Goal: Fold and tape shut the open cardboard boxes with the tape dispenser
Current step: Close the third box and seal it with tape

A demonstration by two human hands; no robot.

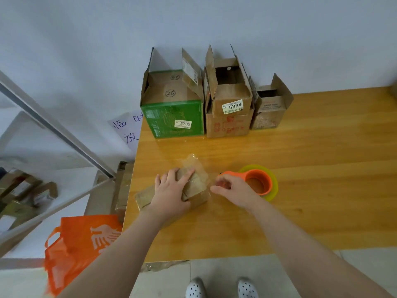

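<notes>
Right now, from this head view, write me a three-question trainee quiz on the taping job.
1. True or false: the left hand presses on the small brown cardboard box.
2. Which number is on the white label of the green cardboard box? A 5334, B 3703, C 9120.
3. Fill in: the right hand grips the orange plastic ____.
Key: 1 true; 2 B; 3 tape dispenser.
</notes>
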